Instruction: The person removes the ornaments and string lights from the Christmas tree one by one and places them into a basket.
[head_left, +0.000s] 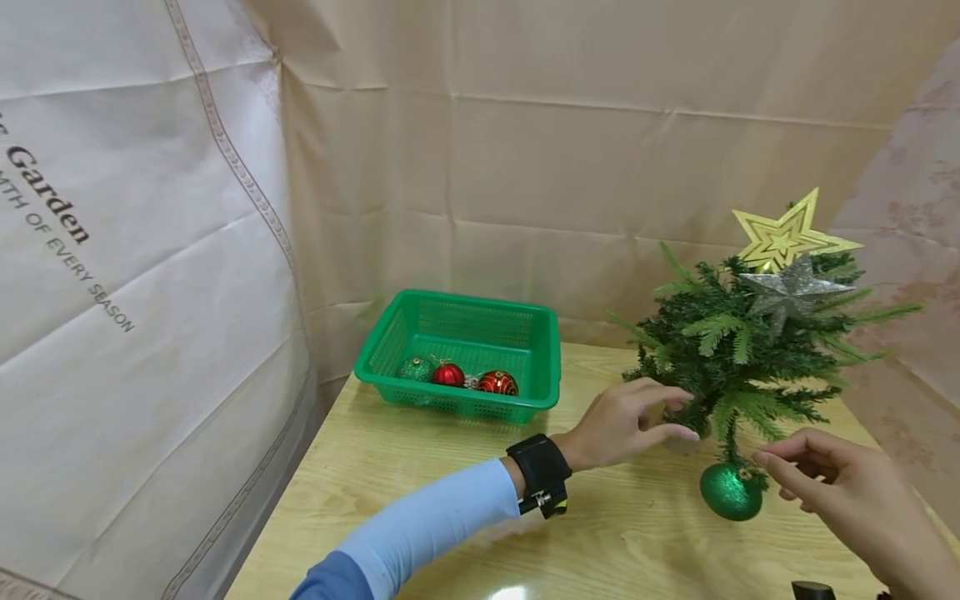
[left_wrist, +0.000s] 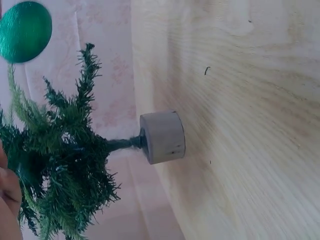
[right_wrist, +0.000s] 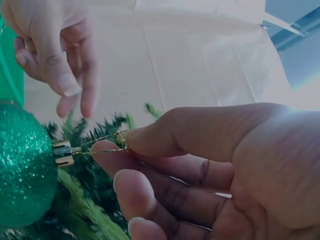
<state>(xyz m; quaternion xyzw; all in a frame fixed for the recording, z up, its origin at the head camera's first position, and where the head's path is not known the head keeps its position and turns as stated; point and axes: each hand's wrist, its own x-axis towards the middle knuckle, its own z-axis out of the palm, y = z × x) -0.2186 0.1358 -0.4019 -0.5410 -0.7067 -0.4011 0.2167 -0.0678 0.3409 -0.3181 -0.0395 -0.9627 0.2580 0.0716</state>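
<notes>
A small green tree [head_left: 750, 350] stands on a round wooden base [left_wrist: 162, 136] at the right of the wooden table [head_left: 420, 483]. It carries a gold star [head_left: 787, 237] and a silver star [head_left: 795, 292]. A green glitter ball [head_left: 731, 492] hangs at a low branch. My right hand [head_left: 761, 460] pinches the ball's gold thread loop [right_wrist: 117, 142] between thumb and forefinger, right beside the ball [right_wrist: 25, 170]. My left hand [head_left: 678, 415] reaches to the lower branches with loose fingers [right_wrist: 62, 80] and holds nothing that I can see.
A green plastic basket [head_left: 465, 298] sits at the back left of the table, holding a green ball [head_left: 416, 368] and two red balls [head_left: 448, 375]. Beige sheeting walls close in the table behind and on both sides.
</notes>
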